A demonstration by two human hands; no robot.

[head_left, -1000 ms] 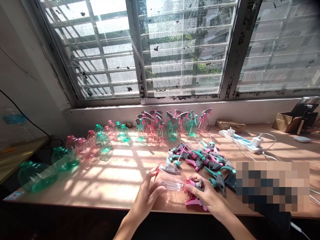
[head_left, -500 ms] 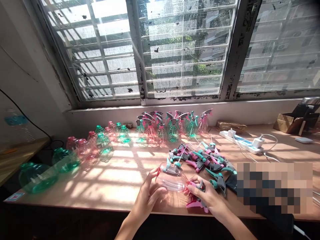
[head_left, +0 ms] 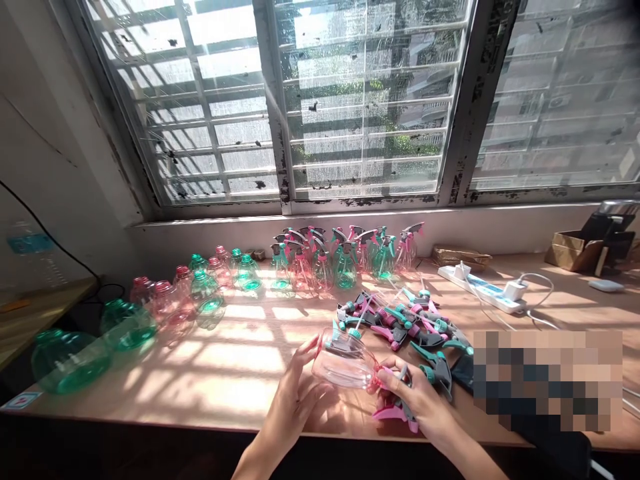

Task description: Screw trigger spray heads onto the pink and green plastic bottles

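A clear pink spray bottle (head_left: 345, 365) lies on its side in the air just above the table's front part, its neck towards the right. My left hand (head_left: 295, 390) is closed around its base end. At the neck, my right hand (head_left: 407, 393) grips a pink and grey spray head (head_left: 387, 379), which the fingers partly hide. Under that hand lies another pink spray head (head_left: 395, 415). Just behind the bottle is a pile of loose pink, teal and grey spray heads (head_left: 400, 317), one with its tube pointing up.
Open green and pink bottles (head_left: 173, 307) stand in a slanting row at left. Several bottles with spray heads (head_left: 345, 263) stand along the window wall. At right are a white power strip (head_left: 483, 290), cables, a cardboard box (head_left: 575, 247) and a blurred-out patch beside a dark device (head_left: 563, 447).
The pink bottle has turned slightly and my left thumb has shifted down along its base. My right hand keeps its grip at the neck. The view has tilted a little.
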